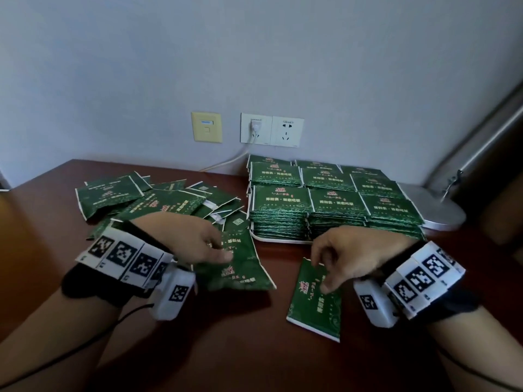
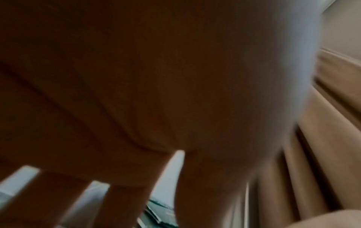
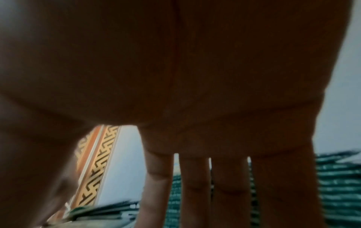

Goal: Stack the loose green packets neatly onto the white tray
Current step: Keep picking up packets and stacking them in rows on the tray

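A white tray [image 1: 271,239] at the back right of the brown table carries neat stacks of green packets [image 1: 334,205]. Loose green packets [image 1: 147,199] lie heaped at the back left. My left hand [image 1: 218,248] rests palm down on one loose packet [image 1: 243,267] in front of the heap, fingers and thumb lying on top of it. My right hand [image 1: 321,271] touches another packet [image 1: 317,304] near the tray's front with its fingertips. The right wrist view shows straight fingers [image 3: 195,185] before the stacks [image 3: 339,185]. In the blurred left wrist view, the palm [image 2: 156,92] fills the frame.
A silver lamp base [image 1: 441,213] stands right of the tray, its pole leaning up to the right. Wall sockets [image 1: 271,131] with a white cable [image 1: 226,162] sit behind the table [image 1: 254,349]. Black wires run from both wrist bands.
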Demonstrator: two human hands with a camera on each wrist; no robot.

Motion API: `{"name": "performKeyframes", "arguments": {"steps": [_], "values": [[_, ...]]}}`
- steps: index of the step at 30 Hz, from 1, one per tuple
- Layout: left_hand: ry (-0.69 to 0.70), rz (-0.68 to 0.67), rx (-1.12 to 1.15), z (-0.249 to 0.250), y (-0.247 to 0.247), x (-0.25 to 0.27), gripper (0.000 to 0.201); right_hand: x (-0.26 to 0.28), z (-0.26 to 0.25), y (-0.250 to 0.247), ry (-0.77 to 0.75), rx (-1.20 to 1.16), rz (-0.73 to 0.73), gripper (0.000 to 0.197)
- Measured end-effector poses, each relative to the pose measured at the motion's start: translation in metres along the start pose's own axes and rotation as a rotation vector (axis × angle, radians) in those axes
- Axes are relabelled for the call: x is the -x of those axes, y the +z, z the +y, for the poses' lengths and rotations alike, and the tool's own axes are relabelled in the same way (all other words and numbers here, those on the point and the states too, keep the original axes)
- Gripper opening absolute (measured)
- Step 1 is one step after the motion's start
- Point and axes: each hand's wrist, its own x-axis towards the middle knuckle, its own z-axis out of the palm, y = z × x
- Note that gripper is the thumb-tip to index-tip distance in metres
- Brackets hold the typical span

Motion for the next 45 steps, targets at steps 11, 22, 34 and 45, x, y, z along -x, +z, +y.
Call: {"name": "performKeyframes", "arguments": {"steps": [11,22,34,45], "values": [[-0.244,-0.027,-0.103,0.009,0.025,-0.013,0.141,-0.02,-0.003,0.013,0.065,0.202,-0.153,0.108],[-0.169,-0.027,-0.109,0.02,0.028,-0.019,0.124,-0.016,-0.002,0.013,-0.027,0.02,-0.169,0.038],[-0.021,0.082,0.367,0.004,0.052,-0.024,0.07,-0.015,-0.004,0.014,-0.034,0.003,-0.152,0.053],[0.031,0.113,0.484,0.022,0.058,-0.038,0.09,-0.021,-0.009,0.018,-0.114,0.053,-0.106,0.036]]}}
